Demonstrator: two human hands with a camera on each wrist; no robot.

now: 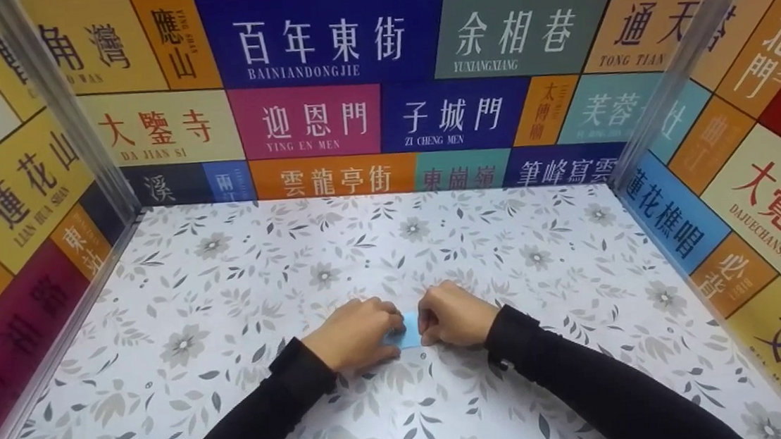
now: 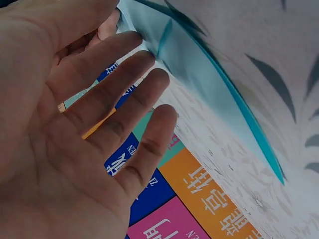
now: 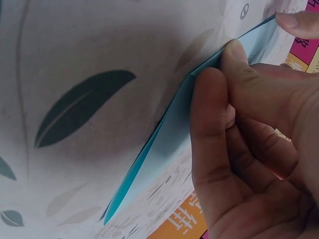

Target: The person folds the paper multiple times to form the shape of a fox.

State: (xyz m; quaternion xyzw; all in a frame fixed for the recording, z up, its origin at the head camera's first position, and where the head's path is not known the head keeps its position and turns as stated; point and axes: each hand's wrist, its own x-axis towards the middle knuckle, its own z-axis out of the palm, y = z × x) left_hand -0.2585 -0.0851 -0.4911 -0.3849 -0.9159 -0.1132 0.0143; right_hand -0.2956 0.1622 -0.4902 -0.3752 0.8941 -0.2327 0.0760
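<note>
A small folded sheet of light blue paper (image 1: pixel 411 331) lies on the patterned table between the hands, its layered edge slightly lifted in the wrist views. The left hand (image 1: pixel 358 332) rests at the paper's left end. Its fingers (image 2: pixel 149 99) are spread and gently bent, with tips at the sheet, and its thumb (image 3: pixel 294 21) touches the edge in the right wrist view. At the right end, the right hand (image 1: pixel 457 314) pinches the paper's edge between thumb and index finger (image 3: pixel 209 109), the other fingers curled behind. Both hands partly cover the paper in the head view.
A white tabletop (image 1: pixel 266 414) printed with grey flowers and leaves spreads around the hands. Colourful panels (image 1: pixel 318 38) with large Chinese lettering enclose the back and both sides. Clear corner strips (image 1: pixel 62 100) join the panels.
</note>
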